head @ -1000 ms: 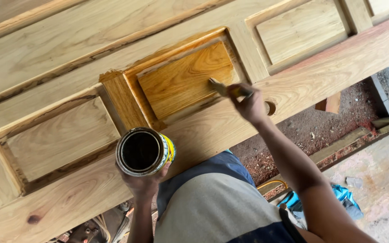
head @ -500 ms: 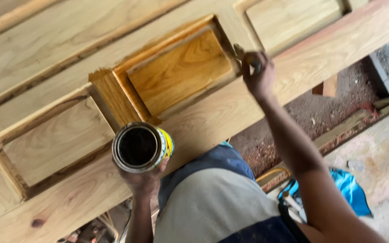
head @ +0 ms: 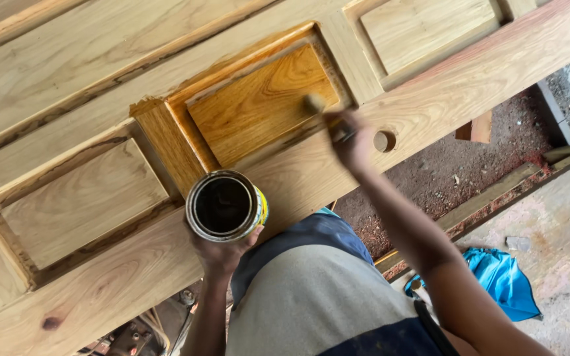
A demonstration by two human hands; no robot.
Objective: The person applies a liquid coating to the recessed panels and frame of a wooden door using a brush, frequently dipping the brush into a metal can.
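The right hand (head: 354,142) is clenched around a brush (head: 324,115), its tip on the stained panel (head: 258,105) at 12 o'clock. The left hand (head: 222,254) grips an open tin (head: 224,206) from below, at centre, over the wooden door (head: 87,79).

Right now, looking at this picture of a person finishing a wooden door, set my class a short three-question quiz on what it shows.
1. True or false: the left hand holds the open can above the door.
2. Which panel looks darker and coated: A) middle panel, B) left panel, C) upper right panel?
3. What does the right hand hold against the wood?

Key
1. True
2. A
3. A brush, at the middle panel's lower right corner.
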